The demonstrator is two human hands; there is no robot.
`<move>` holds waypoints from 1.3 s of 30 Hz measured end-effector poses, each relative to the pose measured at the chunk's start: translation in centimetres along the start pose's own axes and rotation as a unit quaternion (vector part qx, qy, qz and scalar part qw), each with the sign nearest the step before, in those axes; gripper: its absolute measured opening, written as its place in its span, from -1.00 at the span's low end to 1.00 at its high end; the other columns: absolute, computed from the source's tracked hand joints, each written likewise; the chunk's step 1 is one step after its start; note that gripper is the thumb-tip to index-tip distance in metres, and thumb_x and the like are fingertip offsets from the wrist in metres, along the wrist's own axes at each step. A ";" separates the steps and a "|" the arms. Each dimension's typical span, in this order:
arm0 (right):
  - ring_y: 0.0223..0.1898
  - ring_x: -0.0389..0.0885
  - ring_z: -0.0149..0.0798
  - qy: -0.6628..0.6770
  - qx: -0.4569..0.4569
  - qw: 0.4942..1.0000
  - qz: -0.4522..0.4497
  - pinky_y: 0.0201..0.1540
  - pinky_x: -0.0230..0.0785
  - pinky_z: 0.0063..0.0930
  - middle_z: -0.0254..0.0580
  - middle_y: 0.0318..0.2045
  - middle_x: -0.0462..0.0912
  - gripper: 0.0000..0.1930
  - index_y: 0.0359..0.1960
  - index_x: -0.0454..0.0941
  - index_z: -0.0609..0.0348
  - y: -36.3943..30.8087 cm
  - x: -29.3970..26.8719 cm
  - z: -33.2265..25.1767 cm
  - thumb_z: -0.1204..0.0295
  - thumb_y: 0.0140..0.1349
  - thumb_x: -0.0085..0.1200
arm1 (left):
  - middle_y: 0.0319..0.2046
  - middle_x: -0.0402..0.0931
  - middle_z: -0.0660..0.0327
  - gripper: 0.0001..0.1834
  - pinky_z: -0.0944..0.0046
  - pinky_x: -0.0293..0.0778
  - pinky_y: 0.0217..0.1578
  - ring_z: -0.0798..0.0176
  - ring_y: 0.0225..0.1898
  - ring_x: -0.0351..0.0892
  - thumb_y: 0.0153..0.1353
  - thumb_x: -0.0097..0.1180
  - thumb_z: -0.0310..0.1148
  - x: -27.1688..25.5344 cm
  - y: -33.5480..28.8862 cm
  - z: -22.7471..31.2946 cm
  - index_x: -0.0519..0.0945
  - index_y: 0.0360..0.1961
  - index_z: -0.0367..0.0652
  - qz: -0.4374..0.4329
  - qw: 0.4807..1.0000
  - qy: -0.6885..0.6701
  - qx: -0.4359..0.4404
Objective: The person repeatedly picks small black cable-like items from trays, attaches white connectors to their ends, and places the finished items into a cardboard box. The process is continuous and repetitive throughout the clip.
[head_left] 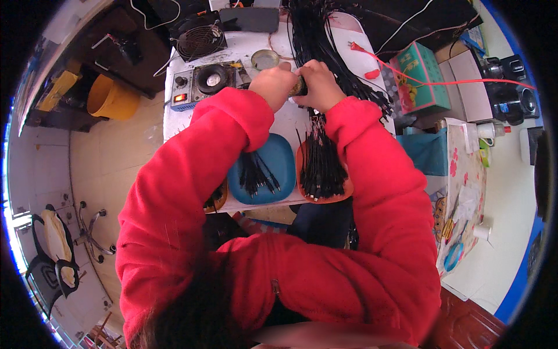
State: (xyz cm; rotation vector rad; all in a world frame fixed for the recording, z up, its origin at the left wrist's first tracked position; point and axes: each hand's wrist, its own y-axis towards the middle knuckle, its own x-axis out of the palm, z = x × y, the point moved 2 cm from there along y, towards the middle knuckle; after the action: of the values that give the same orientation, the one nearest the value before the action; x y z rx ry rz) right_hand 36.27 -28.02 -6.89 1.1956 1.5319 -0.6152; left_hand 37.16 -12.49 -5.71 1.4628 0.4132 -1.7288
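Note:
My two hands meet over the white table (285, 119), at the far side of two trays. My right hand (318, 86) is closed round a small round container (299, 87) with a dark inside. Beside it my left hand (272, 86) has its fingers curled against the same container; anything else in its grip is hidden. A round shallow tin (265, 59) lies just beyond my left hand. Below my hands, a blue tray (283, 160) holds short black cables (256, 174). An orange tray (347, 189) holds a thicker bundle of black cables (319, 166) with bare ends.
A control box with a round black pot (211, 78) stands at the left, with a small fan (200, 42) behind. Long black cables (317, 35) drape over the back. Right are a red plug cord (418, 79), a green box (421, 75) and a cloth-covered side table (465, 168).

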 end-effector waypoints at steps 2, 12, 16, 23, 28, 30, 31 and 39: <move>-0.02 0.38 0.00 0.005 -0.006 1.000 0.001 -0.03 0.30 -0.15 -0.11 -0.15 0.45 -0.46 -0.20 0.56 0.15 0.0 0.1 -0.1 0.22 -0.29 0.41 | -0.28 0.50 0.03 -0.88 0.03 0.55 -0.27 -0.08 -0.30 0.61 0.01 0.10 -0.50 0.6 0.5 0.1 0.65 -0.41 -0.13 -0.005 1.000 0.021 0.003; 0.02 0.37 0.01 0.019 -0.024 0.999 0.024 -0.03 0.30 -0.11 -0.11 -0.12 0.45 -0.47 -0.20 0.54 0.20 -0.1 0.7 0.0 0.24 -0.26 0.40 | -0.30 0.52 0.01 -0.85 0.03 0.56 -0.26 -0.08 -0.28 0.61 -0.02 0.06 -0.54 2.0 0.8 -0.3 0.64 -0.43 -0.13 -0.045 0.998 0.052 -0.014; 0.03 0.37 0.00 0.020 -0.015 0.999 0.022 -0.02 0.30 -0.12 -0.13 -0.12 0.45 -0.46 -0.18 0.54 0.18 -0.1 1.0 0.0 0.23 -0.26 0.40 | -0.29 0.51 0.00 -0.86 0.02 0.55 -0.26 -0.10 -0.29 0.60 0.00 0.04 -0.54 1.9 0.8 -0.4 0.63 -0.43 -0.15 -0.033 0.999 0.021 -0.023; 0.03 0.35 0.00 0.030 -0.010 0.999 -0.005 0.03 0.28 -0.15 -0.11 -0.09 0.43 -0.41 -0.06 0.53 0.16 -0.8 -0.7 0.0 0.24 -0.20 0.39 | -0.30 0.50 0.03 -0.89 -0.01 0.49 -0.23 -0.09 -0.27 0.57 0.09 0.11 -0.42 -2.5 -1.5 0.0 0.63 -0.39 -0.20 -0.002 0.999 -0.023 -0.049; 0.10 0.32 0.06 0.061 -0.058 0.996 0.018 0.18 0.24 -0.25 -0.01 0.01 0.42 -0.39 0.02 0.47 0.21 -2.3 -5.4 -0.6 0.28 -0.13 0.35 | -0.39 0.50 0.03 -0.89 0.11 0.46 -0.26 -0.06 -0.31 0.53 0.02 0.22 -0.48 -8.0 -4.9 0.6 0.60 -0.40 -0.27 0.082 0.994 -0.073 -0.021; 0.08 0.35 0.05 0.075 -0.080 0.993 0.037 0.17 0.24 -0.25 0.00 -0.02 0.43 -0.44 0.02 0.45 0.22 -3.9 -7.5 -1.7 0.34 -0.07 0.31 | -0.36 0.49 0.01 -0.90 0.05 0.47 -0.26 -0.11 -0.30 0.53 0.05 0.20 -0.46 -9.8 -6.4 0.0 0.58 -0.41 -0.27 0.089 0.992 -0.087 -0.033; 0.08 0.36 0.04 0.090 -0.087 0.991 0.038 0.17 0.23 -0.24 -0.01 -0.04 0.44 -0.46 0.02 0.45 0.22 -4.7 -8.4 -2.4 0.37 -0.05 0.29 | -0.34 0.48 0.00 -0.89 0.02 0.48 -0.26 -0.14 -0.30 0.53 0.07 0.20 -0.45 -10.5 -7.2 -0.4 0.56 -0.41 -0.27 0.101 0.990 -0.093 -0.031; -0.14 0.54 -0.12 0.261 -0.035 0.961 -0.081 0.00 0.37 -0.30 -0.05 -0.10 0.46 -0.53 0.06 0.39 0.25 -13.2 -11.3 -9.8 0.46 0.07 0.19 | -0.31 0.49 0.00 -0.89 0.03 0.46 -0.19 -0.13 -0.23 0.54 0.05 0.14 -0.54 -11.2 -9.6 -7.6 0.63 -0.37 -0.19 0.067 0.990 0.006 -0.121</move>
State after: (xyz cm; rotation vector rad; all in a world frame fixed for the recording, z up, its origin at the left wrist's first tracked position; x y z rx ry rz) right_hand 19.66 -28.70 4.17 1.2456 2.0931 -0.3558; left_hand 34.93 2.82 0.27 1.2970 0.5024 -1.5076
